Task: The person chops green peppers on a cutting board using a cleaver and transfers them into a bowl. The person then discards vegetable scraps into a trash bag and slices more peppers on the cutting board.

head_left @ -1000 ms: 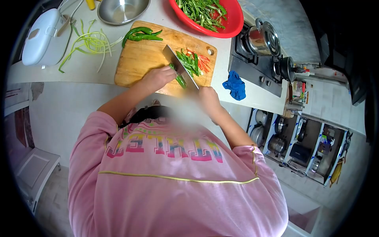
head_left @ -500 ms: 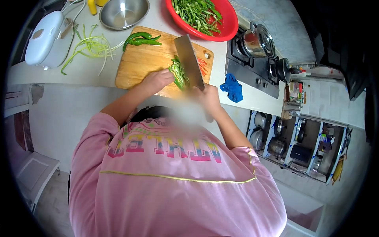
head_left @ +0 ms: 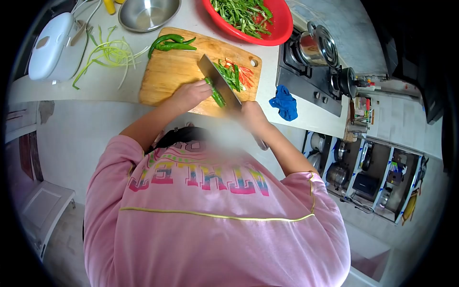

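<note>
My right hand (head_left: 255,115) is closed round the handle of a cleaver (head_left: 221,82), whose blade slants across the wooden cutting board (head_left: 165,79). Left of the blade, my left hand (head_left: 191,94) presses with bent fingers on a green pepper piece (head_left: 216,93). Cut green strips (head_left: 231,75) lie on the right of the blade, beside red strips (head_left: 245,75). Whole green peppers (head_left: 172,44) rest at the board's upper left.
A red basin (head_left: 282,29) of cut green peppers stands behind the board, with a steel bowl (head_left: 149,14) farther left. Long green stems (head_left: 112,53) and a white appliance (head_left: 51,48) are at left. A blue cloth (head_left: 285,103) lies before the stove (head_left: 306,86) holding a pot (head_left: 316,46).
Since half a second ago the cleaver has swung back left and tilted, close against the pepper piece. Green strips once hidden behind the blade show again. My left hand has barely moved.
</note>
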A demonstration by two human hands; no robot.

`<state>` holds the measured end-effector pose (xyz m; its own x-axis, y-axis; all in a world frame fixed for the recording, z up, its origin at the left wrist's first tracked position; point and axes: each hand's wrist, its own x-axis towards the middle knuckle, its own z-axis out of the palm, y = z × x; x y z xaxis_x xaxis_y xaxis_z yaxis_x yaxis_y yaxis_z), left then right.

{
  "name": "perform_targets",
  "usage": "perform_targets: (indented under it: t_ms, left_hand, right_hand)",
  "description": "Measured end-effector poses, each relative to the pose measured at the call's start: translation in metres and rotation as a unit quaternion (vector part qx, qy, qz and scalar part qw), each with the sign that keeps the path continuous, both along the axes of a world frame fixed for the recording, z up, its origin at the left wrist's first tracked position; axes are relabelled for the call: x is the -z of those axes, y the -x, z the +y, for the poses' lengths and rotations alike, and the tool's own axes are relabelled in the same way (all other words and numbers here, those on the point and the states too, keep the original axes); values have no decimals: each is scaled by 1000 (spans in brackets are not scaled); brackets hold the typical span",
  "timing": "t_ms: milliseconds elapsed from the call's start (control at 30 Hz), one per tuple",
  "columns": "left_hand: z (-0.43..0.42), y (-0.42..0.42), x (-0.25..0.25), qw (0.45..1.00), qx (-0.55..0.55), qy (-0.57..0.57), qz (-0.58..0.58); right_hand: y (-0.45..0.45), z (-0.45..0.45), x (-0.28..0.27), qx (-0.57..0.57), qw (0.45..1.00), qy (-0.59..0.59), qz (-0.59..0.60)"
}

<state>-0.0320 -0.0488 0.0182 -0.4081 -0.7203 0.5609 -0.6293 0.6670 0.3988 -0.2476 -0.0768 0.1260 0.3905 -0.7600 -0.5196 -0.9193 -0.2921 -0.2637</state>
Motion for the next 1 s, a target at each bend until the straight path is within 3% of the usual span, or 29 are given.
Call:
perform_targets:
  t_ms: [33, 133, 267, 367, 467, 700, 767, 1000]
  left_hand:
    - [1, 0, 0, 1000, -1, -4, -6]
    - [1, 0, 2, 1000, -1, -12, -14]
    - [0, 1, 5, 1000, 2, -15, -16]
    - [5, 0, 0, 1000, -7, -23, -19]
    - [6, 2, -5, 999, -48, -1, 21]
    - [8, 3, 2, 998, -42, -46, -27]
    - [8, 1, 3, 998, -44, -40, -31]
    - [7, 5, -1, 999, -39, 11, -14]
  right_hand:
    - [-2, 0, -3, 15, 1000, -25, 12]
    - [-3, 6, 29, 0, 996, 74, -55]
    - [1, 14, 30, 19, 987, 135, -82]
    - [13, 17, 31, 151, 957, 49, -242]
    - [10, 24, 12, 192, 943, 71, -264]
    - [22, 15, 12, 87, 979, 76, -167]
    - [24, 14, 14, 88, 986, 44, -134]
    - [16, 14, 5, -22, 993, 97, -61]
